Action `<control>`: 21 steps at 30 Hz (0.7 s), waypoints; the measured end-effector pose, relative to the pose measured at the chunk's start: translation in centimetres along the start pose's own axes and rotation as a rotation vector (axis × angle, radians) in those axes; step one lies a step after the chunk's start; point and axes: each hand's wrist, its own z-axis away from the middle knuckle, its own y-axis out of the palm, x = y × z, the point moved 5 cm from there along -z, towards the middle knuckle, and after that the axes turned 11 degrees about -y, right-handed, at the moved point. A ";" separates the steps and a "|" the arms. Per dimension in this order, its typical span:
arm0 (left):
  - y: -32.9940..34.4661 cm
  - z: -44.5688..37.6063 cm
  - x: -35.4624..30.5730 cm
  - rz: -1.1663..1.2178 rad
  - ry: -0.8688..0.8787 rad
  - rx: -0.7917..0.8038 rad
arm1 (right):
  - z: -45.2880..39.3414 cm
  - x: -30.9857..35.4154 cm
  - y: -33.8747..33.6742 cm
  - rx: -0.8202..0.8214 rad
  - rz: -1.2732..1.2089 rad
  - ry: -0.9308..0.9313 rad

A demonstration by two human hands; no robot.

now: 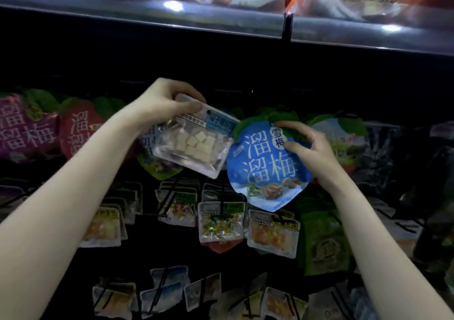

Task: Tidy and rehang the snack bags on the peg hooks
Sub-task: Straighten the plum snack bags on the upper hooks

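Two bags off pegs, both in hand: left hand [165, 103] pinches clear cube-snack bag [190, 145] by top edge; right hand [305, 147] grips blue plum bag [264, 169] at top. Neither rehung yet; lower rows [221, 223] hang crooked, likely need straightening.

your view is dim, the backing behind the pegs almost black. glare spots sit on the shelf edge [221, 22] above, probably from ceiling lights. edges bow and the corners blur.

Blue bag [266, 164] reads 溜溜梅 and 雪梅.
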 end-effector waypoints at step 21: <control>-3.3 3.7 2.4 -0.438 -0.003 -0.138 | -4.2 3.3 8.5 0.014 0.340 -0.199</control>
